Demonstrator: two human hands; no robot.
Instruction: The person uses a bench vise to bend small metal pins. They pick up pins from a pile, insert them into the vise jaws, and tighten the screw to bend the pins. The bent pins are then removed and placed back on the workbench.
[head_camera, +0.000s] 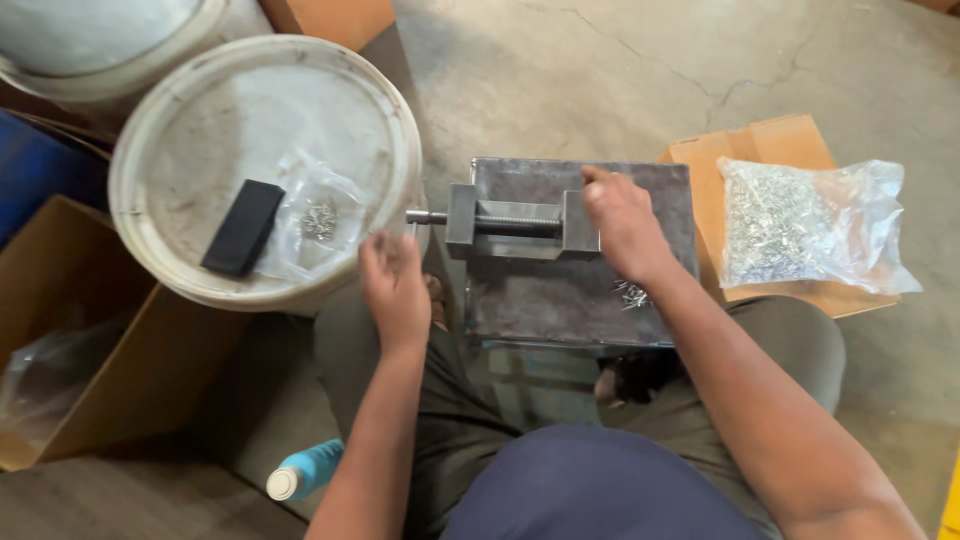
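Nearby, left hand (395, 285) at the small steel vise's (520, 225) screw end, fingers curled, grip unclear. Beyond, right hand (620, 225) pressing the vise's far jaw, fingers bent. Few screws (631, 294) loose on the metal plate (560, 300); full bag of screws (800, 225) farther off, seemingly untouched.

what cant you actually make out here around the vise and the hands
Head view, the only one:
- Vise right end: covered by the right hand, so whatever sits under it is hidden.
- Left hand: seen from the back, so its grip and anything in it are hidden.
- Small metal parts in the clear bag and the big bag: too small to identify.
- Blue bottle: partly behind the left forearm.
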